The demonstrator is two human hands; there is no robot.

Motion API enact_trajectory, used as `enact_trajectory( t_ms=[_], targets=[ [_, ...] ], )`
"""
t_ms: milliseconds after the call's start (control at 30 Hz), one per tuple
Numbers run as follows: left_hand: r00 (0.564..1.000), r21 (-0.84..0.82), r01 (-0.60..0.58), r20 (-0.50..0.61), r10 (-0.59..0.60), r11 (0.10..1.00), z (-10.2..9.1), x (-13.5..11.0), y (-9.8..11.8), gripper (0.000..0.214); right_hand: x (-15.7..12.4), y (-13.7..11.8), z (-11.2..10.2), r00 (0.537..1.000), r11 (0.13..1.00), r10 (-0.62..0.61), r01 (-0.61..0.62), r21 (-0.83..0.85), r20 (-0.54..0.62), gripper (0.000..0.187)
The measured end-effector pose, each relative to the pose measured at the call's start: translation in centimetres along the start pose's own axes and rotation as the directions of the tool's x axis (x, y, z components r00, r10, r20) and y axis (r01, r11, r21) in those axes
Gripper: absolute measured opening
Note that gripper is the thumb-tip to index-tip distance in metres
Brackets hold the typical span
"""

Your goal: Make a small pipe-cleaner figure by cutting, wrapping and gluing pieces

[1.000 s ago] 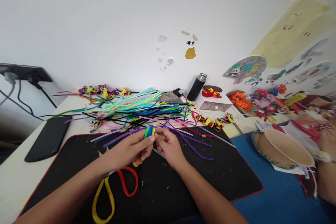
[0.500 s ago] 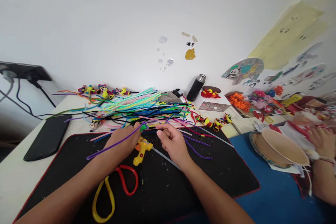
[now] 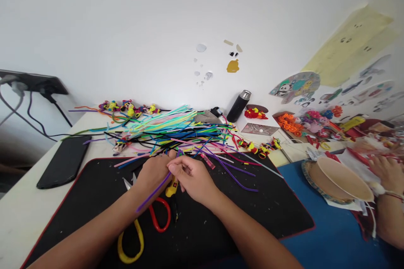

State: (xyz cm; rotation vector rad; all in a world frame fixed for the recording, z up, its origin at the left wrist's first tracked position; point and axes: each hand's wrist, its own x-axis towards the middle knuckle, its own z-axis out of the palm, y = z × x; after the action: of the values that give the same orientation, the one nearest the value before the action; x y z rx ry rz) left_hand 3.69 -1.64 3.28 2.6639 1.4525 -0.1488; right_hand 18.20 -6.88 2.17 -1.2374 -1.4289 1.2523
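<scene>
My left hand [image 3: 154, 172] and my right hand [image 3: 189, 176] meet over the black mat [image 3: 221, 227], fingers closed together on a purple pipe cleaner [image 3: 153, 193] that slants down to the left across my left wrist. A yellow glue gun [image 3: 172, 190] lies just under the hands, mostly hidden. Scissors [image 3: 142, 227] with one red and one yellow handle lie on the mat below my left forearm. A heap of coloured pipe cleaners [image 3: 176, 132] spreads across the table just beyond my fingers.
A black phone [image 3: 65, 160] lies at the left, cables on the wall behind it. A black flask [image 3: 238, 106] stands at the back. Small pipe-cleaner figures [image 3: 129, 108] line the far edge. At the right, another person's hand [image 3: 386, 172] is beside a paper bowl [image 3: 344, 176] on a blue cover.
The small green and yellow piece I held has gone from view. My left hand took up a purple pipe cleaner, and my right hand has come across to join it.
</scene>
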Motion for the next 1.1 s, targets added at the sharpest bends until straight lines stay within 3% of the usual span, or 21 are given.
enact_trajectory(
  t_ms=[200,467,800,1100],
  targets=[
    [1.000,0.026,0.026,-0.013,-0.026,0.999,-1.0,-0.3,-0.4,0.028,-0.1,0.4,-0.2,0.999,0.999,0.024,-0.026,-0.043,-0.040,0.038],
    [0.999,0.076,0.025,-0.031,-0.022,0.997,-2.0,-0.9,0.7,0.028,0.3,1.9,-0.4,0.987,0.995,0.049,-0.061,-0.078,-0.152,0.035],
    [1.000,0.115,0.029,0.002,-0.029,0.993,-2.3,-1.0,0.8,0.034,0.5,1.5,0.0,0.993,0.987,0.111,-0.106,0.117,-0.035,0.044],
    [1.000,0.150,0.027,-0.007,-0.026,0.988,-2.5,-0.9,0.7,0.038,0.3,1.0,0.3,0.992,0.986,0.109,-0.100,0.137,-0.059,0.034]
  ],
)
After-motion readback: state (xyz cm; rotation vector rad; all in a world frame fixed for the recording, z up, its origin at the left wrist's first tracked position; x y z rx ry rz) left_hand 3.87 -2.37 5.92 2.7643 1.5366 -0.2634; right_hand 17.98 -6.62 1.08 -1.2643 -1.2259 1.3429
